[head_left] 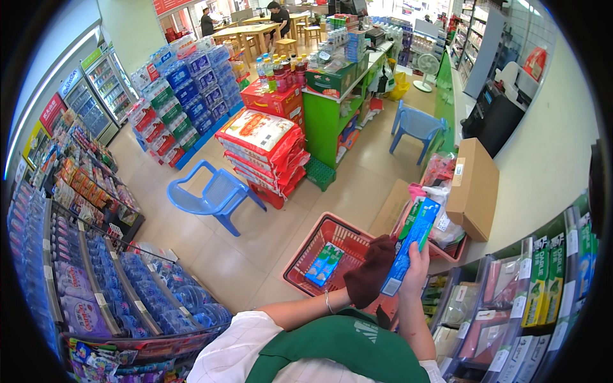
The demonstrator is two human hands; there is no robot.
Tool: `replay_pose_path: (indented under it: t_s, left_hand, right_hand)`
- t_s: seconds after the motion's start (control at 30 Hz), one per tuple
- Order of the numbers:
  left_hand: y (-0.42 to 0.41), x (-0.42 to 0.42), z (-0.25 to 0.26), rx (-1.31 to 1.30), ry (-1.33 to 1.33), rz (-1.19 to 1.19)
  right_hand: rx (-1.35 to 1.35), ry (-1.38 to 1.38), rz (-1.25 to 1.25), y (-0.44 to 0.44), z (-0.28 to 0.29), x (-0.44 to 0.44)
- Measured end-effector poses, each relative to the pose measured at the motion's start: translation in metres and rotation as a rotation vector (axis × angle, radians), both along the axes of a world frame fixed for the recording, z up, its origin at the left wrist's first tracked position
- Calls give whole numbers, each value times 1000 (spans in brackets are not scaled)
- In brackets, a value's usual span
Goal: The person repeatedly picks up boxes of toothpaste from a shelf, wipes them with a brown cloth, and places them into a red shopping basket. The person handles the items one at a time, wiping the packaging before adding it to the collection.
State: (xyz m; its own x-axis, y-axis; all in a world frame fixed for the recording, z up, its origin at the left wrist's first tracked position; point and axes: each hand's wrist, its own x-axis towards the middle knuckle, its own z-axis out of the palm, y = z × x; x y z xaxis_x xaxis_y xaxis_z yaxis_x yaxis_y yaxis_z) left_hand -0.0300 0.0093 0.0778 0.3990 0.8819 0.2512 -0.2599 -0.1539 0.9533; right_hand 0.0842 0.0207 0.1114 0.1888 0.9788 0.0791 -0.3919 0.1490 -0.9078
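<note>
My right hand point(415, 268) grips the lower end of a long blue and green toothpaste carton point(415, 242), which stands tilted in front of me. A dark brown cloth point(371, 275) covers most of my left hand point(378, 268), close against the carton's left side; the fingers are hidden. Below, on the floor, stands a red plastic shopping basket point(299, 253). Inside it lies a similar blue and green pack point(324, 264).
Toothpaste shelves point(519, 297) rise at my right, bottled water shelves point(115, 287) at left. Ahead are a blue plastic chair point(215, 191), stacked red and white sacks point(263, 148) and a green counter point(325, 124). A second basket point(450, 253) holds bags beside a cardboard box point(474, 191).
</note>
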Motion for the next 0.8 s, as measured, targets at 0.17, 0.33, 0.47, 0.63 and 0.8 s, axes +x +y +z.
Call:
replay_pose_path:
  t_s: [0.17, 0.33, 0.47, 0.63, 0.8]
  left_hand:
    - [9, -6, 0, -157, -189, -86]
    - [26, -9, -6, 160, 187, 375]
    - [37, -20, -2, 154, 315, 253]
    - [63, -24, -18, -83, -85, 37]
    - [81, -15, -1, -241, -719, -278]
  right_hand:
    - [76, -214, 114, -25, 5, -20]
    - [108, -330, 232, -41, -3, -23]
    - [123, -603, 273, -48, -17, -8]
    - [184, -812, 353, -56, -1, -3]
    - [-20, -95, 554, -48, -13, 5]
